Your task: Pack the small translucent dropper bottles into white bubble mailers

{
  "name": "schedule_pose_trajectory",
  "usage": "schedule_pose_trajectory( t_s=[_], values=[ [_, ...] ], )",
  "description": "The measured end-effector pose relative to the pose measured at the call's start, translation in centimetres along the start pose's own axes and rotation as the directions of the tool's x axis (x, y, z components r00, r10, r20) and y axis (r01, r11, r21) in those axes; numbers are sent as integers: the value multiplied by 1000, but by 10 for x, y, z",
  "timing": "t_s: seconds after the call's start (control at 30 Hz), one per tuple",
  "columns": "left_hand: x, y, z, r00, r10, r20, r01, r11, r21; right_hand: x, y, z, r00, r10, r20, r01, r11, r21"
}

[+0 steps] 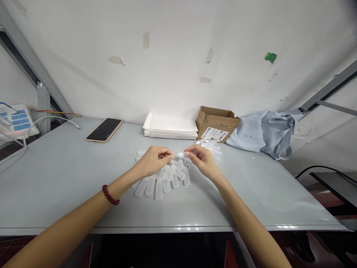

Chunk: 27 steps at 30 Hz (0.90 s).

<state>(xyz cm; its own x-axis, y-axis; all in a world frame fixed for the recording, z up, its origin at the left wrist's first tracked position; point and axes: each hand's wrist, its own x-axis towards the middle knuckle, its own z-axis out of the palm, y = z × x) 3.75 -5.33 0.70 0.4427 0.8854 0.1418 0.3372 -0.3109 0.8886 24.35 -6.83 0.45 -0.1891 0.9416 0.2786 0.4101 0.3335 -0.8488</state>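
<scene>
Two bare hands meet just above a grey surface [55, 178]: the left hand [153, 160] and right hand [201, 158] each pinch one end of a small clear tube [180, 154], fingers closed on it, level over a fanned pile of similar tubes [164, 182]. Both forearms reach forward, wrists raised. The work seems to be at the tube's tip, which calls for a steady, aligned pinch from both sides.
</scene>
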Motion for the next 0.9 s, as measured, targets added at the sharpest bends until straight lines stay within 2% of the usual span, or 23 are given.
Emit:
schedule_pose_trajectory(
  t_s=[0.63,0.9],
  values=[
    [1,-4,0,1000,21,-7,-21,999,47,-1,3,1,998,-65,10,66,992,-107],
    [-2,9,-5,999,-3,48,1,1000,22,-1,-3,-2,995,-92,-33,90,994,-66]
  ],
)
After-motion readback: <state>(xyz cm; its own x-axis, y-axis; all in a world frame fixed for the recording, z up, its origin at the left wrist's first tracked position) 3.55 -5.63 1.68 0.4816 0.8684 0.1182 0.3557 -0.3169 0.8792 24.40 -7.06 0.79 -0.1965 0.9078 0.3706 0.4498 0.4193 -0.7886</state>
